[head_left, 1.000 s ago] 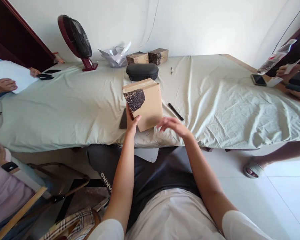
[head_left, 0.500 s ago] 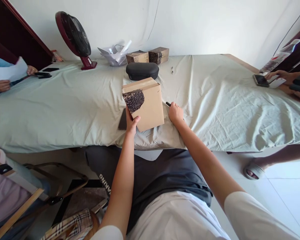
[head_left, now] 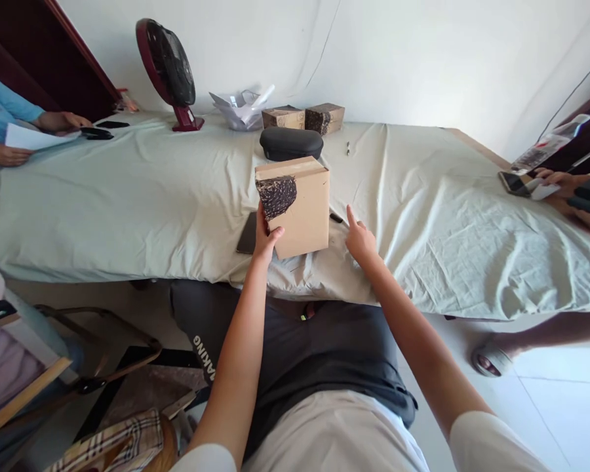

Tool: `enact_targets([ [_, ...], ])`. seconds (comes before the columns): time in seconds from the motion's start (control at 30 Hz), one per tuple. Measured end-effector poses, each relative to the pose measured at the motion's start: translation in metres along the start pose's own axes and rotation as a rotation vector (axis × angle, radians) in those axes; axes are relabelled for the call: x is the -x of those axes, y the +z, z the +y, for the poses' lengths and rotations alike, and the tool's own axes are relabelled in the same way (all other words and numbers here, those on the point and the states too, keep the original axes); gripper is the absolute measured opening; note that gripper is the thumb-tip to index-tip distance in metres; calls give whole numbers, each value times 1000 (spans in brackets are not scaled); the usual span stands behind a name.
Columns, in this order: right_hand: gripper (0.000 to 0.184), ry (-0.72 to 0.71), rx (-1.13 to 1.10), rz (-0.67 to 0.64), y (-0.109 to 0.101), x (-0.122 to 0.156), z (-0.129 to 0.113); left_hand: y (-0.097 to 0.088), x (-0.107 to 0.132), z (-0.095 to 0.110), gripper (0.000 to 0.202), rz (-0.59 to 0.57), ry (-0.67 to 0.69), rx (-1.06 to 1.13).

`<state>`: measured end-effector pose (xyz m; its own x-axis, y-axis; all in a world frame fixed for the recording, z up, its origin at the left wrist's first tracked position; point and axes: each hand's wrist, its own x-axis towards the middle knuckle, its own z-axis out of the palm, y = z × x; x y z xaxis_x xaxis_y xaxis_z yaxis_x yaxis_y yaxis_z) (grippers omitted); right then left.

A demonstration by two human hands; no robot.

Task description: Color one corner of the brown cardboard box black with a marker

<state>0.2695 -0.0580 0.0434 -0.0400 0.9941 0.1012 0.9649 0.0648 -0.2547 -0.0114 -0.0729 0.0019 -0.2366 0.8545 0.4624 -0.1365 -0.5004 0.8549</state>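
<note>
My left hand grips a cardboard box by its left side, with the thumb across the front face. The box is tilted on the cloth, and a patch of dense black scribble covers its upper left corner. To the right of the box, a short black pen-like thing lies on the cloth. My right hand is just beside it with the index finger stretched out; its other fingers are partly hidden. A dark flat object lies partly behind my left hand.
Behind the box is a black zip case. Two scribbled boxes, a clear container of papers and a fan stand by the wall. Other people's hands are at both table ends. A small pen lies right of the case.
My right hand has drawn away from the black pen-like thing and stretched out its index finger. My left hand still holds the box, now turned more upright. The view has shifted a little.
</note>
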Motion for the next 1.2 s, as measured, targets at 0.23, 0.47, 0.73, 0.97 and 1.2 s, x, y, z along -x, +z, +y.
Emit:
enact_targets([
  [0.23,37,-88,-1191,169,-40,10,14,1,-3,-3,120,6,-41,11],
  [0.47,35,-448,-1275,263,-75,21,-84,7,-4,9,116,8,-144,46],
  [0.73,44,-702,-949,499,-65,-10,-130,21,-1,39,97,-74,-318,87],
  [0.97,18,-677,-689,630,-67,-16,-142,20,-2,44,95,-48,-376,73],
  [1.2,25,-733,-695,593,-73,-16,-147,22,-2,44,89,-50,-349,86],
])
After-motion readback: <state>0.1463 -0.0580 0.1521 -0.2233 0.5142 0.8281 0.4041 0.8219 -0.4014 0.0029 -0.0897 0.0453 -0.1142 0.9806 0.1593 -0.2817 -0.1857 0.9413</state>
